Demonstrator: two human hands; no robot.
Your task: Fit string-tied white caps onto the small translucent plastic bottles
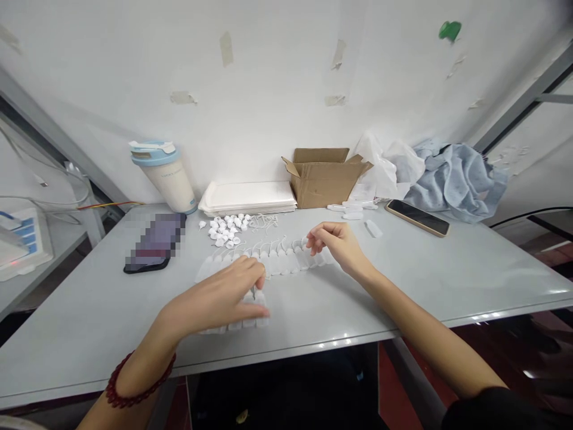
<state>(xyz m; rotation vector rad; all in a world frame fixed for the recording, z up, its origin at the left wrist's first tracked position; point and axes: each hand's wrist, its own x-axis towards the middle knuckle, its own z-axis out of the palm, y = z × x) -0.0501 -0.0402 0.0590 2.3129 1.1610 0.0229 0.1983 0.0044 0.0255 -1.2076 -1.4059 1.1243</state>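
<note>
My left hand [224, 295] rests on a lower strip of clear plastic pouches [237, 324] near the table's front edge, fingers curled in a pinch on a small white piece. My right hand [336, 246] hovers over the right end of a longer row of clear pouches [277, 263], its fingertips pinched together on something tiny that I cannot make out. A heap of small white plastic parts [227, 230] and some thin white hooks [265, 222] lie just beyond the row.
A dark phone [156, 243] lies at the left and another phone [417, 217] at the right. Along the wall stand a cup with a blue lid [165, 176], stacked white trays [248, 198], an open cardboard box [321, 176], plastic bags and a blue cloth [454, 179].
</note>
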